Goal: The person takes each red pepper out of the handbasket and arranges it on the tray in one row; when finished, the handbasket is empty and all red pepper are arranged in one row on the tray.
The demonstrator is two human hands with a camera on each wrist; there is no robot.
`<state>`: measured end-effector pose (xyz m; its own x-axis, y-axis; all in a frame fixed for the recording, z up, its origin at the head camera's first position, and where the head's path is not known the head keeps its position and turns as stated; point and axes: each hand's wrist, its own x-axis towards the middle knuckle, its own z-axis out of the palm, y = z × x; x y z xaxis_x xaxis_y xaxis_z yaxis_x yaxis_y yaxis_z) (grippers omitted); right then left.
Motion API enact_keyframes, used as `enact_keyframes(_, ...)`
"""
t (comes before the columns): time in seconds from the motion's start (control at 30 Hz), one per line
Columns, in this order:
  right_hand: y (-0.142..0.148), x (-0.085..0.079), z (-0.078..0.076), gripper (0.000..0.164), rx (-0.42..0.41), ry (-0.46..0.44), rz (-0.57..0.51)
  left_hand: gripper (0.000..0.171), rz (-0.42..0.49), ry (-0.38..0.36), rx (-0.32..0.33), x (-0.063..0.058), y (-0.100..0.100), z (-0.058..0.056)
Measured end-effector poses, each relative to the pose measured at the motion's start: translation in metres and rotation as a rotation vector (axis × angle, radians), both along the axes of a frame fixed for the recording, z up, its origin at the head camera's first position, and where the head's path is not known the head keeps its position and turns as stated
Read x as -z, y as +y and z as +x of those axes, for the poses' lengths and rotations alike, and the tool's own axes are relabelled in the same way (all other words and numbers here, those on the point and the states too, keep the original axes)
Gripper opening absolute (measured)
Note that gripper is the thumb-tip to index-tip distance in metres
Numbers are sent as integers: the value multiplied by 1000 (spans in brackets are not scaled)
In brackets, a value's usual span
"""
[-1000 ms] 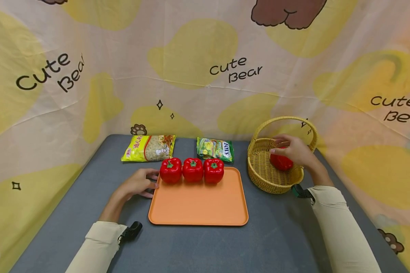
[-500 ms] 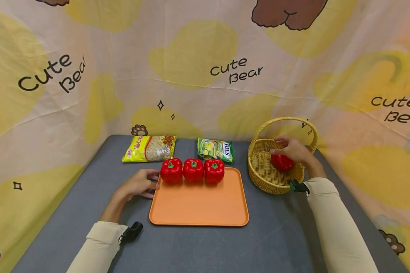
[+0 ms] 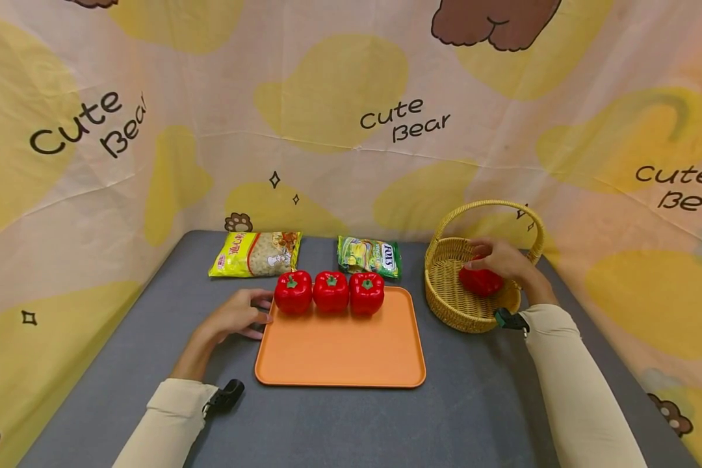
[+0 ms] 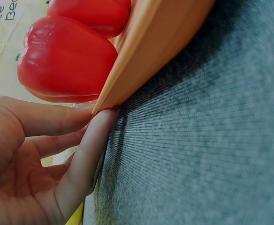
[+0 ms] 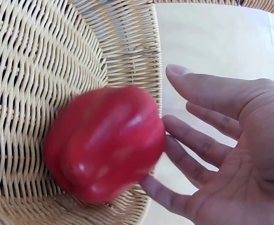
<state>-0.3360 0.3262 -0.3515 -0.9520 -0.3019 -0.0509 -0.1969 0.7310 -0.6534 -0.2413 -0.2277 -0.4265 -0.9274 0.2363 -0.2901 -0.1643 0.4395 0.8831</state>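
My left hand (image 3: 238, 316) is at the left rim of an orange tray (image 3: 342, 357). In the left wrist view its thumb and forefinger pinch the tray's rim (image 4: 127, 70). Three red bell peppers (image 3: 330, 292) stand in a row along the tray's far side, green stems up. Over the wicker basket (image 3: 456, 318) at the right is my right hand (image 3: 506, 263). Inside lies another red bell pepper (image 5: 106, 143), on its side against the basket wall. The right fingertips touch this pepper, while the thumb stands apart from it in the right wrist view.
A yellow bag of pale dry food (image 3: 260, 255) lies behind the tray at the left. To its right is a green snack packet (image 3: 370, 256). The basket's tall handle (image 3: 488, 203) arches over its opening. A printed cloth (image 3: 327, 162) hangs around the grey table (image 3: 351, 429).
The bell pepper in the basket has shifted slightly left and down, and my right thumb has shifted with it. My left hand and the tray stay where they were.
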Motion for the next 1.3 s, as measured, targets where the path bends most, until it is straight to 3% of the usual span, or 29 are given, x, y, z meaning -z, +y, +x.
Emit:
enact_keyframes(0.4, 6, 4, 1, 59, -55, -24, 63, 66, 14, -1, 4, 1, 0, 0)
enact_keyframes(0.77, 6, 5, 8, 63, -49, -146, 60, 65, 6, -12, -7, 1, 0, -2)
enact_keyframes(1.3, 3, 7, 17, 60, -26, -67, 100, 65, -1, -15, -11, 2, 0, -2)
